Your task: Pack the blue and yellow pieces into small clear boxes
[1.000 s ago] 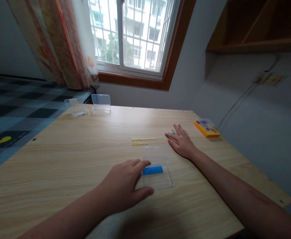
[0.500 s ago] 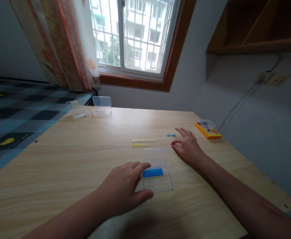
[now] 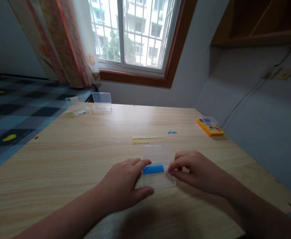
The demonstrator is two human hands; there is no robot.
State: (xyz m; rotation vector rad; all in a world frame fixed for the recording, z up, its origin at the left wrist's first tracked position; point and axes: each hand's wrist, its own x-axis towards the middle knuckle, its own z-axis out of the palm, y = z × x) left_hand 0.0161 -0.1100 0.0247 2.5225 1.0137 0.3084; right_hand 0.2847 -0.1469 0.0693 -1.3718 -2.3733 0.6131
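Observation:
A small clear plastic box (image 3: pixel 157 181) lies open on the wooden table (image 3: pixel 73 159), with a row of blue pieces (image 3: pixel 153 169) inside it. My left hand (image 3: pixel 125 186) rests against the box's left side, index finger and thumb touching it. At the box's right edge my right hand (image 3: pixel 197 169) has its thumb and fingers pinched together; whether they hold anything is too small to see. Beyond the box lie a pale row and a short yellow row of small pieces (image 3: pixel 146 137), with a few loose blue pieces (image 3: pixel 172 132) to their right.
Two clear plastic boxes (image 3: pixel 77 104) (image 3: pixel 101 100) stand at the table's far left corner. An orange box with a clear lid (image 3: pixel 210 126) sits near the right edge by the wall. A window, a curtain and a bed with a checked cover lie beyond.
My right hand has drawn back from the loose blue pieces to the right edge of the clear box, its fingers now pinched. My left hand stayed put.

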